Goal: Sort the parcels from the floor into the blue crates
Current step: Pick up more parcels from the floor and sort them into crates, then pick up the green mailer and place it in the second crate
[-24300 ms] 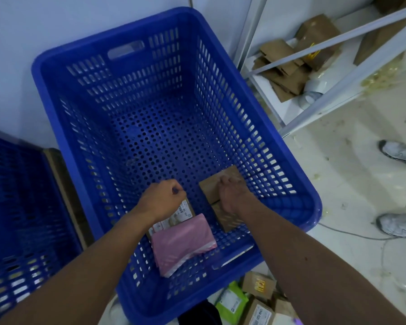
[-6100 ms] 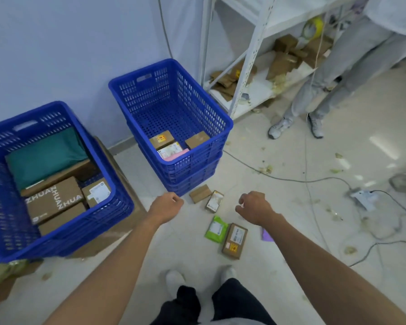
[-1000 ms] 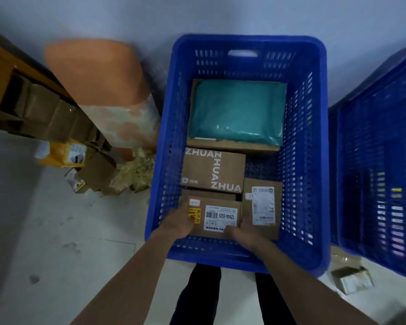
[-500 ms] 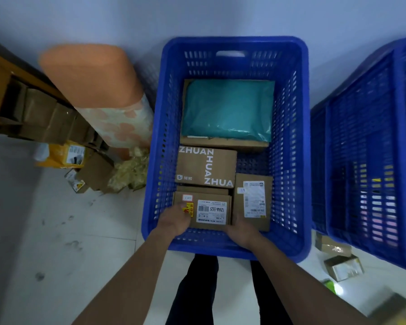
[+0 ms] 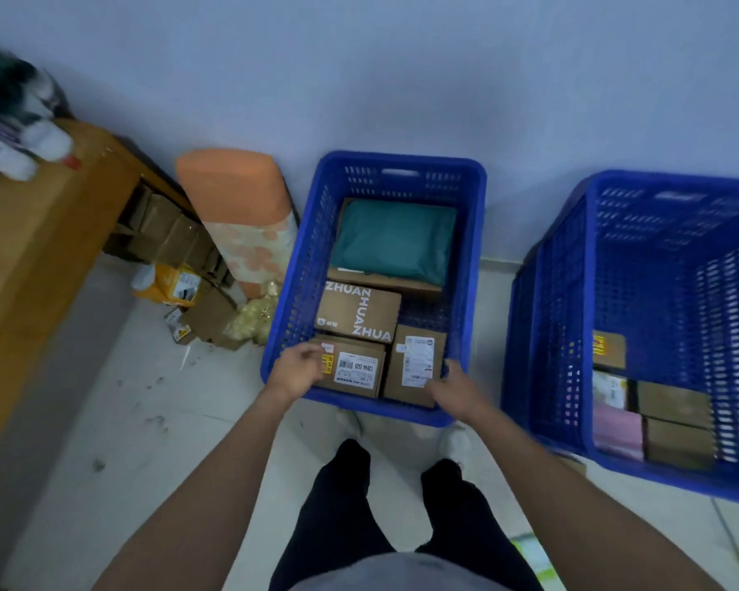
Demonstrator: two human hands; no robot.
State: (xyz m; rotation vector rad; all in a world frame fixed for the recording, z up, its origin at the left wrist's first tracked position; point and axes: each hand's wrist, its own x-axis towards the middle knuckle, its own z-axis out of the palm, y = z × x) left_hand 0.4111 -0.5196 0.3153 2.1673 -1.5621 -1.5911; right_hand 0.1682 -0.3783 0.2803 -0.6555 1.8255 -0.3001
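A blue crate (image 5: 292, 292) stands by the wall in front of me. It holds a teal bag (image 5: 395, 241), a brown "ZHUAN" box (image 5: 359, 313), a box with a barcode label (image 5: 356, 369) and a box with a white label (image 5: 417, 363). My left hand (image 5: 297, 371) hovers at the barcode box's left end, fingers loose and holding nothing. My right hand (image 5: 455, 390) is over the crate's near rim beside the white-label box, also holding nothing. A second blue crate (image 5: 547, 334) on the right holds a pink parcel (image 5: 617, 426) and brown boxes (image 5: 675, 405).
An orange foam roll (image 5: 231, 194) leans against the wall left of the crate. A wooden table (image 5: 31, 232) stands further left, with cardboard boxes (image 5: 167, 232) and a yellow pack (image 5: 171, 285) beneath and beside it. A green parcel (image 5: 534, 556) lies on the floor by my right leg.
Both hands have let go of the barcode box, which now rests in the left crate. The view has pulled back and up, so the second crate's inside shows.
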